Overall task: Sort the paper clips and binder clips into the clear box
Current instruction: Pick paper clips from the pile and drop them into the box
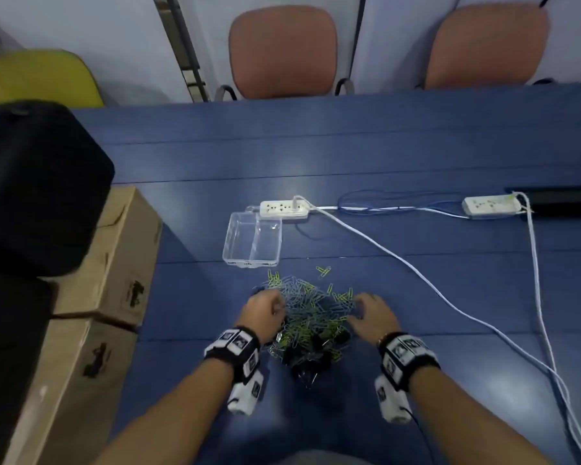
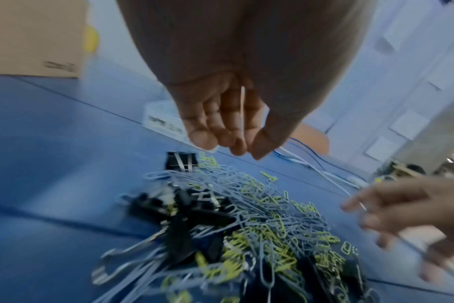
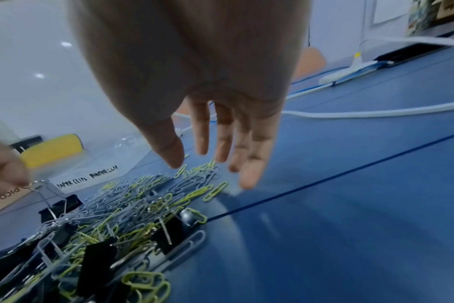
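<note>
A mixed heap of grey and yellow-green wire paper clips [image 1: 311,305] is lying on the blue panelled table [image 1: 416,156], with black metal binder clips [image 1: 307,355] gathering at the edge of that heap nearest the person. Just beyond the heap's far edge, the clear rectangular plastic box [image 1: 251,240] is standing upright; hand-written labels on its near wall, visible in the right wrist view, are reading "PAPER CLIPS" and something similar beside it. 2 stray yellow-green clips are lying between the heap and the box.

The left hand [image 1: 265,308] is sitting at the heap's left side with its fingers [image 2: 208,125] curling inward, pinching the silver wire handle of 1 black binder clip [image 3: 62,205], as the right wrist view is showing. A thin pale wire is also crossing the curled fingers in the left wrist view. The right hand [image 1: 371,315] is hovering at the heap's right side, its fingers [image 3: 254,151] stretching out straight and slightly spread, holding nothing, tips just above the clips.

Beyond the box, a white power strip [image 1: 284,209] is lying with a white cable [image 1: 416,273] trailing to the right of the heap; a 2nd white strip [image 1: 490,205] is sitting well to the right. Brown cardboard cartons [image 1: 114,263] are standing left of the heap.
</note>
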Demonstrator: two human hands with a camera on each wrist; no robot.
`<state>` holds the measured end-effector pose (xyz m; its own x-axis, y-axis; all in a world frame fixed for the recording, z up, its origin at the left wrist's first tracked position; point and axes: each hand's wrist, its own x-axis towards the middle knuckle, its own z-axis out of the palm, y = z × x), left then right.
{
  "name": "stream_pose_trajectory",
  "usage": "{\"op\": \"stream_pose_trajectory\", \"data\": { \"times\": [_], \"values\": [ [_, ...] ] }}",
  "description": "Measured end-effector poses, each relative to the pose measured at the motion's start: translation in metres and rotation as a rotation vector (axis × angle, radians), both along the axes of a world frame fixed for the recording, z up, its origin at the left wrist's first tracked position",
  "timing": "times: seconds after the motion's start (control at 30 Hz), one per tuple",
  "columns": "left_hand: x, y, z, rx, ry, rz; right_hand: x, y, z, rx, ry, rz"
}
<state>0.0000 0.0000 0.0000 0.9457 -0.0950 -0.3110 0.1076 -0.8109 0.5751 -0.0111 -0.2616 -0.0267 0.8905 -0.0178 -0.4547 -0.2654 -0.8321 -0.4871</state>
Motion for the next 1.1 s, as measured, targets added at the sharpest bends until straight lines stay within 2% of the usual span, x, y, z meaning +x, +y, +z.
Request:
{"op": "stream_pose_trajectory", "data": {
  "times": [0.13, 0.27, 0.43, 0.6, 0.83, 1.1],
  "values": [
    [0.033, -0.025, -0.009, 0.055, -0.053, -0.113, 0.023, 0.025, -0.009, -0.010, 0.091, -0.124],
    [0.058, -0.031, -0.023, 0.216, 0.046, -0.280, 0.035, 0.038, -0.019, -0.065, 0.128, -0.073],
    [0.071, -0.035, -0.037, 0.341, 0.204, -0.306, 0.043, 0.052, -0.021, -0.051, 0.105, 0.063],
    [0.072, -0.033, -0.048, 0.257, 0.132, -0.251, 0.047, 0.058, -0.027, 0.018, 0.050, 0.073],
    [0.068, -0.033, -0.038, 0.142, 0.121, -0.198, 0.044, 0.054, -0.028, 0.038, 0.034, -0.037],
    [0.057, -0.024, -0.025, 0.002, 0.081, -0.040, 0.038, 0.037, -0.017, 0.113, -0.024, -0.108]
  ]
}}
